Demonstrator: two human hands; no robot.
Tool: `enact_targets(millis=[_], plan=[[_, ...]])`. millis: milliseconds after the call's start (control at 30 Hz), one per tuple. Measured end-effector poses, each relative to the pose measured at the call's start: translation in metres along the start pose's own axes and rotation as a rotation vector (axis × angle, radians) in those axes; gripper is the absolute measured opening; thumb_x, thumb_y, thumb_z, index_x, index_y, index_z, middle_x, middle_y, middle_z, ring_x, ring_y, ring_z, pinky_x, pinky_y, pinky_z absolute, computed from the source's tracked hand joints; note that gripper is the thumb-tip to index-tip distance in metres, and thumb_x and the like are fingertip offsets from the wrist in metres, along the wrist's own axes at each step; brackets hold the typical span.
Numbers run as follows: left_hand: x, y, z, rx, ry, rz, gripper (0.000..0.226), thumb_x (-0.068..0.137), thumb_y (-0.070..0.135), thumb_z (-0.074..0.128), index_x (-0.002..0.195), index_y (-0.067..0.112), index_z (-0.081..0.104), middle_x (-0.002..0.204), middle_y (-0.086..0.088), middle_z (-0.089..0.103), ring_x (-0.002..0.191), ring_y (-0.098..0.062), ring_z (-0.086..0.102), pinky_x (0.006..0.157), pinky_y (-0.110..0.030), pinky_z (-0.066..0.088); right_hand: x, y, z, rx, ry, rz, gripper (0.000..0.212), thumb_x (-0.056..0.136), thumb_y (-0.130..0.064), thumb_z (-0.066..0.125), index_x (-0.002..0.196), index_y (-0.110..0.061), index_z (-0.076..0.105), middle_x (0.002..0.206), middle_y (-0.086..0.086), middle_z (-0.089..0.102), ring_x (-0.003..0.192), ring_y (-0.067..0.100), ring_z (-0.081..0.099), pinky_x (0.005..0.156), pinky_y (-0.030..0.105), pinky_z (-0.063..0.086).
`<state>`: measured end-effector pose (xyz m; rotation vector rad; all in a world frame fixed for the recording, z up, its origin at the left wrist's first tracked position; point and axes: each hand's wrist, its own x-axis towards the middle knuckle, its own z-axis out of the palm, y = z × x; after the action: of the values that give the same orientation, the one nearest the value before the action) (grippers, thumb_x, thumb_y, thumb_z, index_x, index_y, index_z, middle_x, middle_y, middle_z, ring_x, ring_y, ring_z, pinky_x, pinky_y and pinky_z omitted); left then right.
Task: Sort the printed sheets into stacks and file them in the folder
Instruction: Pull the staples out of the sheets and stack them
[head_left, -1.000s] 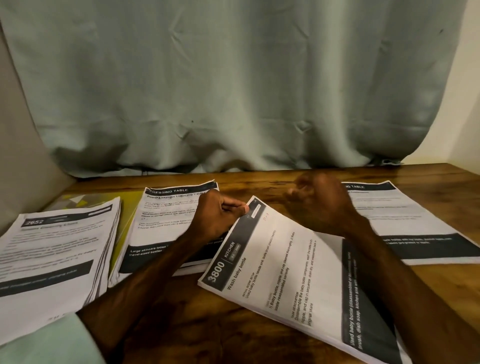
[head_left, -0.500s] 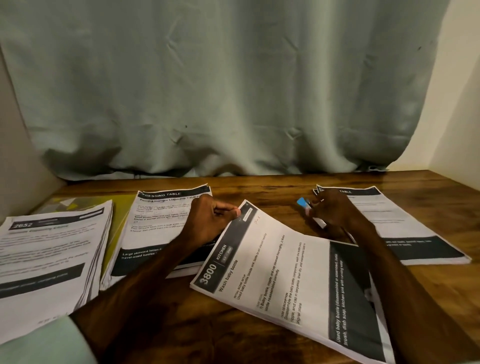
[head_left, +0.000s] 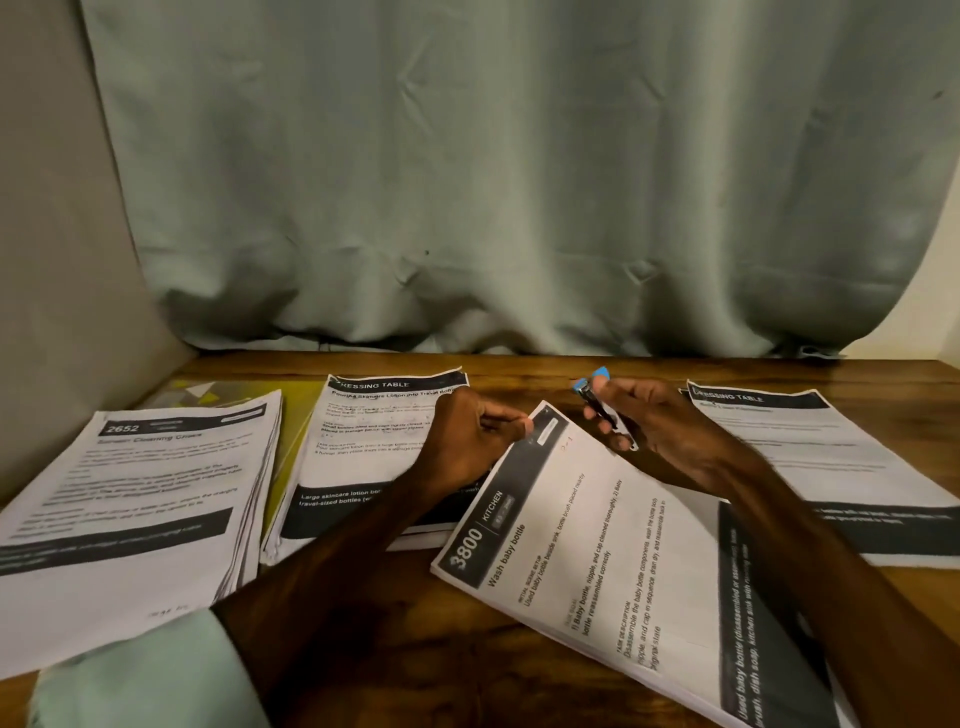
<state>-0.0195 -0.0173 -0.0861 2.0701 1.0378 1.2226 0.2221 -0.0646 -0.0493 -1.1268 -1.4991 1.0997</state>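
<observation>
Right hand (head_left: 670, 431) was a blur over the middle sheets one second ago. It is now steady and holds a small dark tool (head_left: 605, 410) with a blue end. Left hand (head_left: 467, 436) has kept its grip on the same paper corner throughout.

Hands:
- Left: thumb and fingertips pinch the far corner of the "3800" stack (head_left: 597, 561), and the forearm lies across the bench (head_left: 524, 376).
- Right: fingers curl round the tool with the blue end pointing up and away. It hovers just beyond the pinched corner, and I cannot tell whether it touches the paper. I cannot tell what kind of tool it is.

Sheets:
- "3800" stack (KITCHEN, "Wash baby bottle"): centre-right, turned at an angle, near corner toward the viewer.
- "2652" stack (head_left: 140, 499): far left, thick, edges fanned on its right side.
- Middle "DRESSING TABLE" stack (head_left: 363, 447): between the "2652" stack and the left hand, partly hidden by the wrist.
- Right "DRESSING TABLE" stack (head_left: 810, 457): far right, behind the right forearm.

Folder (head_left: 301, 415): yellow-green, flat on the bench under the two left stacks. Only a strip between them and a far corner show.

Background: pale green curtain (head_left: 467, 182) hanging to the rear edge of the bench. A pale green sleeve (head_left: 145, 675) is at lower left.
</observation>
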Motion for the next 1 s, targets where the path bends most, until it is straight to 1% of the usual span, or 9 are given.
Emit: enact_targets(millis=[133,200,233,300,367,467,633,867,1000], plan=[[0.000,0.002,0.000,0.009,-0.001,0.001,0.008,0.086,0.014,0.080,0.093,0.013,0.083,0.091,0.006,0.078,0.074,0.005,0.071,0.071,-0.012,0.054,-0.006,-0.009,0.013,-0.128,-0.076,-0.118,0.025,0.104,-0.028,0.054,0.095,-0.008,0.067,0.076,0.002,0.062,0.065,0.015,0.053,0.054,0.023,0.043],[-0.001,0.003,-0.001,0.015,0.000,0.011,0.008,0.087,0.015,0.080,0.095,0.014,0.083,0.092,0.004,0.079,0.076,0.005,0.072,0.071,-0.014,0.055,-0.008,-0.011,0.015,-0.233,-0.117,-0.180,0.019,0.101,-0.022,0.061,0.108,-0.008,0.071,0.096,0.006,0.074,0.085,0.021,0.069,0.074,0.031,0.057],[-0.001,0.004,-0.001,0.026,0.007,0.022,0.009,0.087,0.015,0.080,0.095,0.014,0.083,0.093,0.004,0.079,0.076,0.006,0.071,0.071,-0.012,0.054,-0.008,-0.013,0.015,-0.337,-0.122,-0.208,0.022,0.098,-0.023,0.065,0.114,-0.010,0.072,0.106,0.005,0.075,0.097,0.022,0.071,0.085,0.037,0.058],[-0.002,0.007,-0.001,0.043,0.017,0.051,0.010,0.087,0.013,0.079,0.096,0.012,0.082,0.095,0.001,0.079,0.075,0.012,0.068,0.070,-0.007,0.051,-0.008,-0.018,0.013,-0.505,-0.085,-0.235,0.029,0.091,-0.026,0.075,0.119,-0.021,0.074,0.114,-0.006,0.075,0.106,0.014,0.070,0.094,0.039,0.057],[-0.002,0.009,-0.001,0.051,0.013,0.067,0.011,0.088,0.012,0.079,0.098,0.011,0.081,0.097,0.000,0.079,0.073,0.015,0.066,0.069,-0.004,0.048,-0.007,-0.025,0.011,-0.572,-0.095,-0.249,0.035,0.084,-0.025,0.082,0.118,-0.026,0.076,0.113,-0.013,0.075,0.106,0.008,0.069,0.093,0.035,0.056],[-0.002,0.009,-0.001,0.053,0.019,0.095,0.010,0.088,0.013,0.078,0.098,0.013,0.082,0.096,0.005,0.078,0.076,0.012,0.068,0.069,-0.007,0.051,-0.001,-0.030,0.006,-0.688,-0.113,-0.241,0.045,0.074,-0.028,0.089,0.117,-0.029,0.076,0.110,-0.016,0.075,0.104,0.006,0.069,0.093,0.038,0.057],[-0.003,0.011,-0.004,0.057,0.017,0.110,0.010,0.089,0.013,0.077,0.098,0.013,0.082,0.097,0.004,0.079,0.077,0.013,0.067,0.069,-0.006,0.051,0.007,-0.041,-0.002,-0.810,-0.129,-0.220,0.047,0.067,-0.042,0.090,0.111,-0.033,0.077,0.104,-0.020,0.075,0.098,0.004,0.070,0.091,0.039,0.058],[-0.004,0.012,-0.005,0.053,0.009,0.142,0.010,0.091,0.019,0.075,0.097,0.017,0.083,0.090,0.006,0.079,0.076,-0.004,0.073,0.068,-0.032,0.058,0.016,-0.039,0.011,-0.828,-0.208,-0.204,0.041,0.067,-0.036,0.092,0.105,-0.034,0.078,0.100,-0.018,0.076,0.095,0.008,0.070,0.085,0.040,0.059],[-0.003,0.010,-0.004,0.067,0.022,0.142,0.011,0.091,0.021,0.076,0.099,0.018,0.082,0.091,0.006,0.079,0.078,-0.006,0.073,0.069,-0.037,0.058,0.018,-0.037,0.015,-0.760,-0.228,-0.254,0.037,0.070,-0.033,0.091,0.105,-0.032,0.078,0.100,-0.014,0.077,0.095,0.011,0.071,0.086,0.046,0.058]])
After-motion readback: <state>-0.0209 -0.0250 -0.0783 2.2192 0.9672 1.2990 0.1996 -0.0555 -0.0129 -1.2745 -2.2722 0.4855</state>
